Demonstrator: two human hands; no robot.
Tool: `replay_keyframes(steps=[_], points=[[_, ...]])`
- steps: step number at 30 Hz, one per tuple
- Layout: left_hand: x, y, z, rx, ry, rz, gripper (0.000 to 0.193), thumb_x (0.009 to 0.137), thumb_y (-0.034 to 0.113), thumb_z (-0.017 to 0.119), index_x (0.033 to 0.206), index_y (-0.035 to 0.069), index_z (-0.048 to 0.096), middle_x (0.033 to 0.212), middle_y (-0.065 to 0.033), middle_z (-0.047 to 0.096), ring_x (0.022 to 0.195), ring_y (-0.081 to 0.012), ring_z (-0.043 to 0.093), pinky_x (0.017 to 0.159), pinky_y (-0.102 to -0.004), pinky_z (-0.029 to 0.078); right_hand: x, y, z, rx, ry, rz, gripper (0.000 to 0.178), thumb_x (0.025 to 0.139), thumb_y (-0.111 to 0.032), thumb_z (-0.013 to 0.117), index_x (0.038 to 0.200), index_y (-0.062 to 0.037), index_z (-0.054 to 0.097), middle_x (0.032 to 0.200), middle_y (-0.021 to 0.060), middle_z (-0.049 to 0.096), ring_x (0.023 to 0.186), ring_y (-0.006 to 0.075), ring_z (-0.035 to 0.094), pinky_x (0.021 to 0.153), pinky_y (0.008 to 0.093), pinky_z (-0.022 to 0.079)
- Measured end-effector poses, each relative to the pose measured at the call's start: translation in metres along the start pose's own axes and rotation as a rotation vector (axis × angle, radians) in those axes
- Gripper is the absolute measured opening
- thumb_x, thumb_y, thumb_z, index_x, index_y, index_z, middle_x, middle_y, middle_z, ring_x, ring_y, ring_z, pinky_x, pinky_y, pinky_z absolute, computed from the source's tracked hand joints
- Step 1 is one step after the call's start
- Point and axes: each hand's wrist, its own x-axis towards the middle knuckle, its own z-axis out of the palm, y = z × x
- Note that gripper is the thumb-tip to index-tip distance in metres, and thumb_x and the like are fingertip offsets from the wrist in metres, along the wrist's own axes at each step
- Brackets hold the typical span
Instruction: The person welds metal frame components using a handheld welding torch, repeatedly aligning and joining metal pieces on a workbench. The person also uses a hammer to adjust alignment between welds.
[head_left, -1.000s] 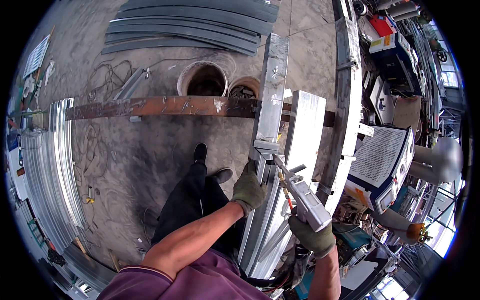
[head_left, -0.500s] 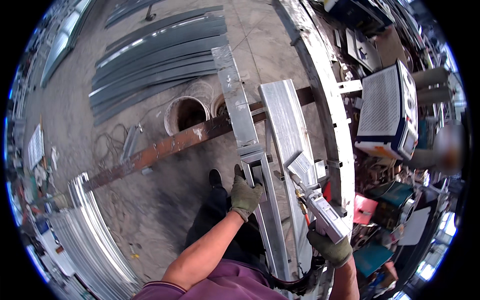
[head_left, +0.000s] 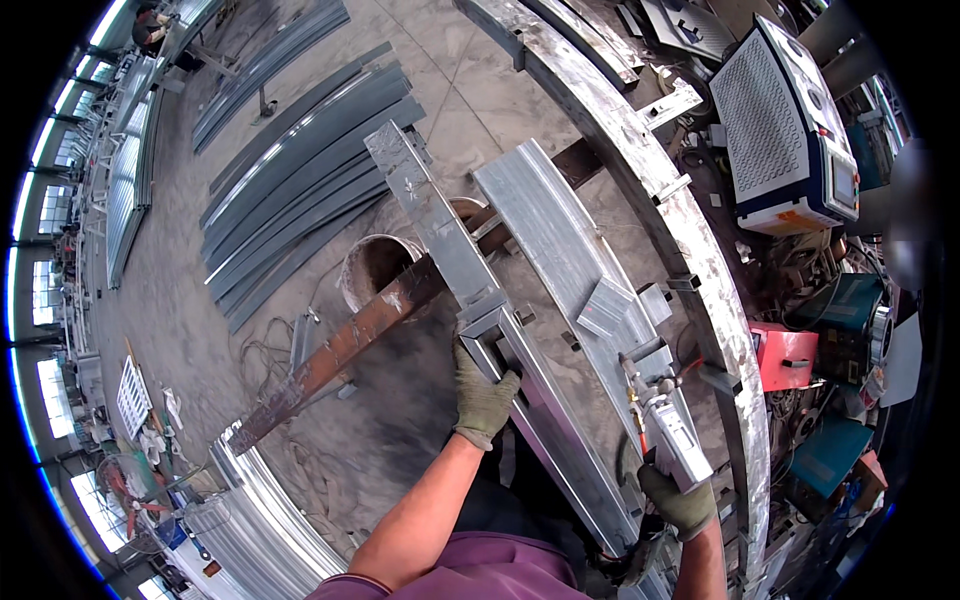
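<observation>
My left hand (head_left: 485,395), in an olive work glove, grips a short, open-ended metal profile piece (head_left: 484,350). The piece sits against a long grey steel bar (head_left: 440,225), where it meets a channel (head_left: 570,450) running back toward me. In my gloved right hand (head_left: 682,503) is a silver, box-bodied welding gun (head_left: 678,440) with a brass fitting and an orange hose. Its nozzle points away from me, above a wide galvanized profile (head_left: 550,220) and apart from it as far as I can tell. A small square offcut (head_left: 605,306) rests on that profile.
A rusty brown crossbeam (head_left: 340,355) passes under the work beside a dirty bucket (head_left: 375,262). Grey metal strips (head_left: 310,170) lie on the floor at far left. To the right run a pale steel beam (head_left: 690,240), a white machine cabinet (head_left: 765,130) and a red box (head_left: 785,357).
My view has swung, so the bars now slant more to the left at their far ends. The welding gun's nozzle has drawn away from the offcut. My left hand keeps its grip.
</observation>
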Motion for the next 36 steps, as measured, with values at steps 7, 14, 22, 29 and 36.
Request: replay_keyframes(steps=[7,14,22,29,36], points=[[-0.001,-0.011,-0.003,0.178,0.05,0.047,0.114,0.075,-0.004,0.071,0.172,0.007,0.012,0.152,-0.0203,0.052,0.142,-0.0335,0.051,0.12,-0.0445,0.044,0.015,0.036,-0.021,0.235,0.012,0.184,0.016,0.093,-0.005,0.078,0.108,-0.0044,0.074,0.089,0.0005,0.07,0.08,0.0125,0.067,0.07,0.0312,0.054],[-0.002,0.011,-0.003,0.259,0.084,0.025,0.113,0.077,0.001,0.075,0.171,0.004,0.012,0.151,-0.0242,0.053,0.136,-0.0366,0.056,0.116,-0.0439,0.047,0.003,0.009,0.008,0.187,0.006,0.082,0.022,0.093,-0.003,0.078,0.114,-0.0048,0.073,0.091,0.0013,0.071,0.078,0.0126,0.068,0.069,0.0323,0.056],[0.0,0.022,-0.003,0.311,0.1,0.077,0.114,0.076,0.001,0.076,0.17,0.002,0.012,0.15,-0.0265,0.053,0.136,-0.038,0.056,0.117,-0.0435,0.046,0.005,-0.01,0.029,0.087,-0.015,0.004,0.03,0.091,-0.003,0.082,0.119,-0.0041,0.073,0.096,0.0021,0.071,0.084,0.0116,0.067,0.073,0.0311,0.055],[-0.008,-0.005,-0.011,0.473,0.122,0.042,0.098,0.079,0.014,0.084,0.161,-0.005,0.032,0.155,-0.0289,0.049,0.144,-0.0423,0.05,0.122,-0.0466,0.039,-0.001,0.026,-0.012,0.006,0.35,0.054,0.029,0.095,-0.022,0.086,0.114,-0.0041,0.073,0.093,0.0,0.071,0.086,0.0133,0.067,0.075,0.0336,0.055],[-0.091,0.116,-0.015,0.547,-0.362,-0.213,0.054,0.092,0.021,0.08,0.138,-0.001,0.061,0.128,-0.0221,0.069,0.121,-0.0383,0.067,0.109,-0.0462,0.051,-0.014,-0.082,0.04,-0.531,-0.078,-0.361,0.028,0.089,-0.03,0.079,0.112,-0.0136,0.076,0.101,0.0124,0.077,0.086,0.0369,0.076,0.071,0.0429,0.06]])
